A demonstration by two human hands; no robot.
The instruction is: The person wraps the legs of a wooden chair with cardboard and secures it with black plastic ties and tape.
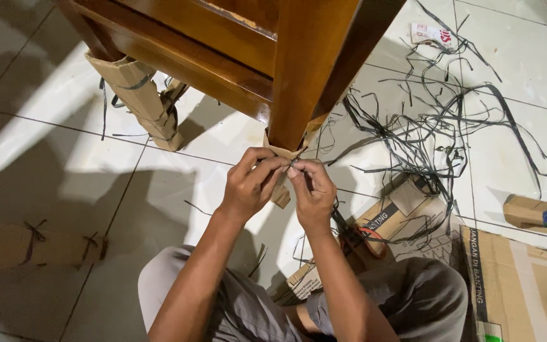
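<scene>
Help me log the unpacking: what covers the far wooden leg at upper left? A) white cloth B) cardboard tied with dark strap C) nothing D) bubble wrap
B: the far wooden leg wears a cardboard sleeve with dark strap hanging around it.

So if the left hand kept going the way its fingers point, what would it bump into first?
The left hand points up and right, so it would likely meet the cardboard wrap at the foot of the wooden leg first, though the right hand sits very close beside it.
</scene>
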